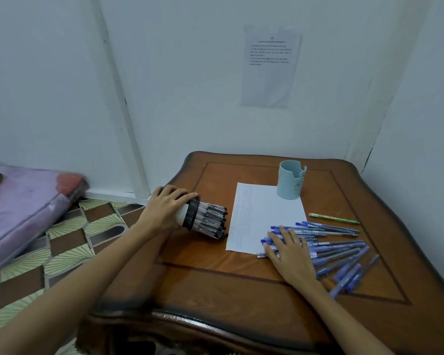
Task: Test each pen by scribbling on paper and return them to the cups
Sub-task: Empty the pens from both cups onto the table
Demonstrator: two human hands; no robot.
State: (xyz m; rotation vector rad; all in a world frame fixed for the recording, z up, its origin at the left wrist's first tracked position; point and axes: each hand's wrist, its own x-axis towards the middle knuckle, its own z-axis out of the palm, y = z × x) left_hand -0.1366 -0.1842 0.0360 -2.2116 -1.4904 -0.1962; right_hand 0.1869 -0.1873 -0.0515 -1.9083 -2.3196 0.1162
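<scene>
A brown wooden table with a carved rim [215,278] is seen in the lower right of the frame, set against a pale wall. Left of centre, a white cylindrical cup with a black mesh band [190,216] is gripped by the left hand [168,208], whose fingers are curled over its body. The cup is tipped on its side at the table's left edge, with its mouth turned towards the right of the frame. It is filled with a tight bundle of grey pens with black ends [212,219], whose tips stop just short of a white sheet of paper with faint scribbled lines [256,213].

The paper lies flat at the table's centre. On its upper right corner a light blue plastic cup with a notched rim [290,181] stands upright.

In the lower right, a loose spread of blue capped pens [341,248] is scattered across the wood, with several overlapping the paper's lower right corner. The right hand [290,251] is laid flat on these pens, palm down and fingers spread wide; nothing is gripped by it. Just above the pile, a single green pen [333,218] lies alone on the wood.

A printed white notice [269,65] is fixed to the wall at upper centre. At the left edge, a purple mattress [16,208] rests on a patterned floor [69,242].
</scene>
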